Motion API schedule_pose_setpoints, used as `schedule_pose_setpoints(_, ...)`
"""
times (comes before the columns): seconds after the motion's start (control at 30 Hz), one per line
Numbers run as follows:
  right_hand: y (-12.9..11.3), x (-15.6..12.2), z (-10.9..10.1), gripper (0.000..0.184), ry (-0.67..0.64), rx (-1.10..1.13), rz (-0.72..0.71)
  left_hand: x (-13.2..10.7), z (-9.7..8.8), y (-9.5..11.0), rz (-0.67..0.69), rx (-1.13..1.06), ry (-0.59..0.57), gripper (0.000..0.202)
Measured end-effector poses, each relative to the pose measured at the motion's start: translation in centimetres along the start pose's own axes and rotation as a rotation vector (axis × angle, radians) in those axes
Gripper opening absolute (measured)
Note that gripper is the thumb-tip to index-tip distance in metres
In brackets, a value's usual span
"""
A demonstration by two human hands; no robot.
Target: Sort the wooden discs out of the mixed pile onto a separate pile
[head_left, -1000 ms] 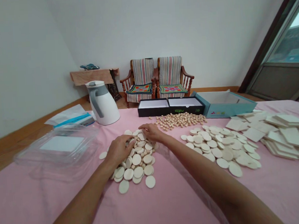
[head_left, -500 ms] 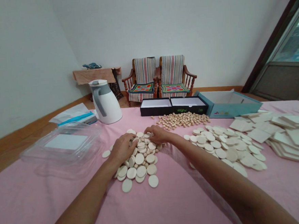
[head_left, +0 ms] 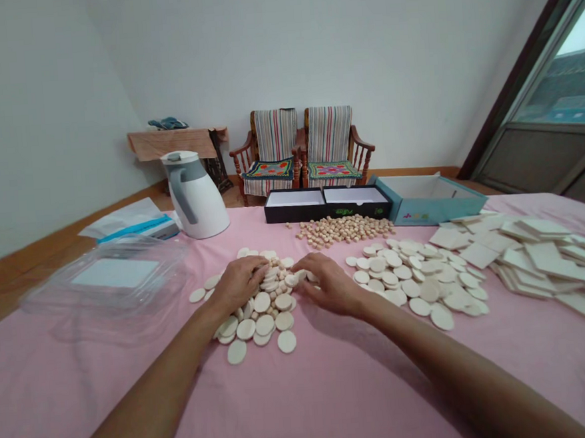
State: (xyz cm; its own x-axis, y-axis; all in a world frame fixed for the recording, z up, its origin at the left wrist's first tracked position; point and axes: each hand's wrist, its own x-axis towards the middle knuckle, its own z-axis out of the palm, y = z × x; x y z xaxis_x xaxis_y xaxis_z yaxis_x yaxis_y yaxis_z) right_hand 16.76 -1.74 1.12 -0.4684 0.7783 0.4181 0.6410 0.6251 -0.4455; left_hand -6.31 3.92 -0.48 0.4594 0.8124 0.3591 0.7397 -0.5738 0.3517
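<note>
A pile of small pale round discs (head_left: 264, 314) lies on the pink cloth (head_left: 334, 389) in front of me. My left hand (head_left: 239, 283) rests palm down on the pile's left part, fingers curled over the discs. My right hand (head_left: 327, 282) sits at the pile's right edge, fingers bent and pinching a disc (head_left: 291, 279) toward the left hand. Both hands touch the pile.
A larger spread of round discs (head_left: 417, 283) lies to the right, square tiles (head_left: 535, 255) further right. Small wooden beads (head_left: 343, 229), two black boxes (head_left: 326, 203), a blue box (head_left: 426, 203), a white kettle (head_left: 195, 196) and a clear plastic container (head_left: 111, 285) surround them.
My right hand has drawn back from the far side of the pile to its right edge. The left hand stays on the pile. The view has shifted slightly.
</note>
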Motion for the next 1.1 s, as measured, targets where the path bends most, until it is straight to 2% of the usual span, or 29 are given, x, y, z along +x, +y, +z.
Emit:
schedule_pose_setpoints(0.07,-2.2,-0.8,0.6,0.022,-0.054,0.001,-0.093,-0.1,0.0,-0.1,0.019,0.001,0.035,0.031)
schedule_pose_setpoints(0.13,-4.0,-1.3,1.4,0.029,-0.127,-0.034,-0.198,-0.2,-0.2,-0.2,0.015,-0.005,0.09,0.032)
schedule_pose_setpoints(0.23,-5.3,-1.5,2.6,0.04,-0.189,-0.126,-0.279,-0.5,-0.6,-0.4,-0.018,-0.014,0.174,0.031)
schedule_pose_setpoints(0.37,-4.4,-1.0,3.4,0.029,-0.16,-0.239,-0.233,-0.6,-0.9,-0.4,-0.04,-0.012,0.238,0.031)
schedule_pose_setpoints(0.57,-1.6,0.3,3.3,0.021,-0.156,-0.355,-0.081,-0.6,-1.1,-0.1,-0.061,-0.009,0.255,0.032)
schedule_pose_setpoints(0.7,-2.6,0.8,2.7,0.018,-0.133,-0.347,-0.063,-0.6,-1.5,0.2,-0.055,-0.009,0.349,0.031)
schedule_pose_setpoints(0.77,-4.3,0.9,2.9,0.018,-0.138,-0.315,-0.152,-0.6,-1.9,0.3,-0.037,-0.005,0.418,0.031)
schedule_pose_setpoints(0.93,-8.0,1.2,5.4,0.024,-0.198,-0.263,-0.529,-0.8,-2.9,0.1,-0.018,0.017,0.504,0.03)
schedule_pose_setpoints(1.0,-8.4,1.3,6.2,0.023,-0.188,-0.28,-0.544,-0.9,-3.2,0.0,-0.025,0.021,0.516,0.03)
schedule_pose_setpoints(1.1,-7.8,1.4,6.6,0.022,-0.156,-0.327,-0.472,-1.0,-3.1,0.0,-0.038,0.016,0.504,0.031)
